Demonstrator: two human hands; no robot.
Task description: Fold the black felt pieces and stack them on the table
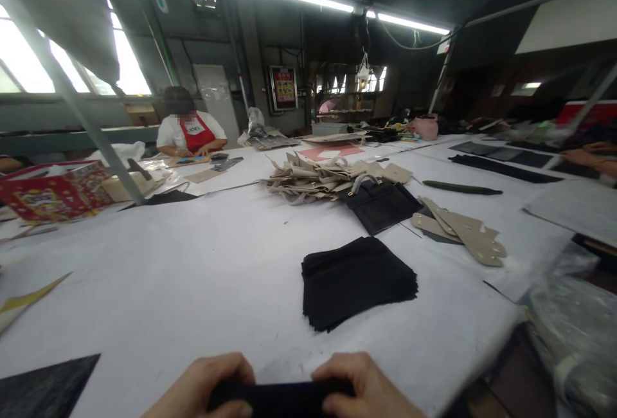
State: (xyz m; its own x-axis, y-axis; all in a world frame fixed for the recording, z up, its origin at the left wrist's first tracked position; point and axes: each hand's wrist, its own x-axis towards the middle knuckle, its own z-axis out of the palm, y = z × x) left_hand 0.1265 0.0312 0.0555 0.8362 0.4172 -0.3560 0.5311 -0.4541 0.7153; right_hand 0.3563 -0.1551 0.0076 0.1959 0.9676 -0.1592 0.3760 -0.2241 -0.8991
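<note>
Both hands are low in the head view, at the near side of the white table (193,276). My left hand (207,382) grips the left end of a piece of black fabric (286,400), and my right hand (361,382) grips its right end, thumbs on the near side. The lower part of this fabric is cut off by the frame edge. Just beyond my hands lies a stack of black fabric pieces (359,283), its edges slightly fanned. Behind that stack rests a black bag piece (380,204) with a grey handle.
A heap of beige pieces (313,180) lies mid-table, with flat beige strips (463,228) and a cucumber (463,188) to its right. At left stand a red patterned box (53,193) and a metal post (96,116). A co-worker in a red apron (197,135) works across the table.
</note>
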